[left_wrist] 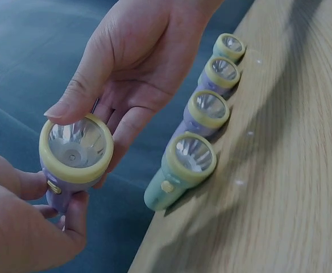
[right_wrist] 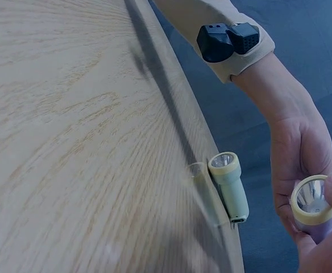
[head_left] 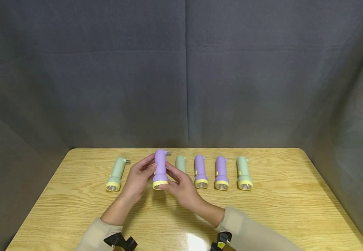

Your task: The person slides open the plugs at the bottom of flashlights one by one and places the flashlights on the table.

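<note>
A purple flashlight (head_left: 160, 164) with a yellow lens rim is held up over the table, its lens end toward me. Two metal prongs (head_left: 169, 153) stick out sideways from its far end. My left hand (head_left: 137, 179) pinches the body from the left, close to the yellow switch (left_wrist: 53, 186) seen in the left wrist view. From the other side my right hand (head_left: 183, 188) grips it, thumb on the lens rim and fingers along the body. Partly hidden behind the right hand lies a green flashlight (head_left: 180, 163).
Left of my hands lies a green flashlight (head_left: 117, 172) with its prongs out. To the right, two purple flashlights (head_left: 200, 170) and another green flashlight (head_left: 243, 170) lie in a row on the wooden table (head_left: 294, 202). A dark curtain (head_left: 181, 76) hangs behind the table.
</note>
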`<state>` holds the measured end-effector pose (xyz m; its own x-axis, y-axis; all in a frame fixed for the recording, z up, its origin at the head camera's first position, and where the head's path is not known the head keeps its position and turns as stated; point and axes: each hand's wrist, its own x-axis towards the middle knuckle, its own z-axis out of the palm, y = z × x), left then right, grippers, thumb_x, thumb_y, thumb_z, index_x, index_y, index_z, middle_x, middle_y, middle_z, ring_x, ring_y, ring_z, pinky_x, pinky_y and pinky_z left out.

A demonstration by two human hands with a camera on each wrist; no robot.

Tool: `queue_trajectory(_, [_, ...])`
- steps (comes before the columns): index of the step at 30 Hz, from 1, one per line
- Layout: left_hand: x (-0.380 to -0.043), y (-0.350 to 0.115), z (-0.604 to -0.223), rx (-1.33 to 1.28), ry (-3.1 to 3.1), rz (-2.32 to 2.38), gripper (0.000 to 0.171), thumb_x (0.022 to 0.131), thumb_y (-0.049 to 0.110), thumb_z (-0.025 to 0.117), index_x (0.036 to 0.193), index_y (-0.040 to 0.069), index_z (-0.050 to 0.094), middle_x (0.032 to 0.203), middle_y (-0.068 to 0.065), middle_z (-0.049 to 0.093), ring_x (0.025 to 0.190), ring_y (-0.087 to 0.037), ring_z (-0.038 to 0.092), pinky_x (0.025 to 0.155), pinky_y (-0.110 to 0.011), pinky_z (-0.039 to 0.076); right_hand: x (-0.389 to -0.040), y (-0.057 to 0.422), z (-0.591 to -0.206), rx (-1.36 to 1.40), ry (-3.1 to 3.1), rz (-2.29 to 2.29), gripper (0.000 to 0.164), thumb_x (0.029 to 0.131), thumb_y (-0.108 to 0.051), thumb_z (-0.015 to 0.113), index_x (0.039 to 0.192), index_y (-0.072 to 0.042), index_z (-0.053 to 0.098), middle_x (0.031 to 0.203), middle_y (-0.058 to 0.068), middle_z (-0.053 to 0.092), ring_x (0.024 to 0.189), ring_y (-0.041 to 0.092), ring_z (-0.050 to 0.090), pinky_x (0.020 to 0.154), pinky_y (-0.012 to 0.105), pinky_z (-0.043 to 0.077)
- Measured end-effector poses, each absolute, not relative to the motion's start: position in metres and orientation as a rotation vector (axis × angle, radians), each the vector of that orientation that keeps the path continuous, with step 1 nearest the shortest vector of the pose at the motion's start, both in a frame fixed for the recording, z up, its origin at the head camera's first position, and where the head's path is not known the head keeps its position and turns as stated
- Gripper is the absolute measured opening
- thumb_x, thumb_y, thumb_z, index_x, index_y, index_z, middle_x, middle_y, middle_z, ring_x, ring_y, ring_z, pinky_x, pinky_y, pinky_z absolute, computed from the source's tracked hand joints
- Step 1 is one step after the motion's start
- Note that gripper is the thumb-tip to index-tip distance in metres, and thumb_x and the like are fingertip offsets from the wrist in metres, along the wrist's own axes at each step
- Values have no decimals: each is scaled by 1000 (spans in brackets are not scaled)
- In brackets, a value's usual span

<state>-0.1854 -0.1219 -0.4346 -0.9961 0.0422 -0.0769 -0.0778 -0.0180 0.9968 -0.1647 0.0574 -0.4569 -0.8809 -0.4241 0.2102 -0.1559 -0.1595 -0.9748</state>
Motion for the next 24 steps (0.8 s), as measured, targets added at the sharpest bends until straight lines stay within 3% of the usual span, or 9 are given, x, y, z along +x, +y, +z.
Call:
queue_trajectory(16, [-193,-133,-452,-141,2172,2180,44,105,0,50,149,-3,47,147,-22,51,121,-24,54,85,-17,52,-174,35,-477,-652,1924,-2135,74,97,1,66,156,11,23,162,26,25,147,39,31,111,32,41])
queue_trajectory(24, [-195,-138,-467,-167,2182,2161,44,106,3,50,149,-4,45,151,-22,47,134,-32,48,91,-15,49,-179,24,-491,-607,1969,-2130,71,96,3,66,154,12,26,161,28,27,146,39,34,112,33,40])
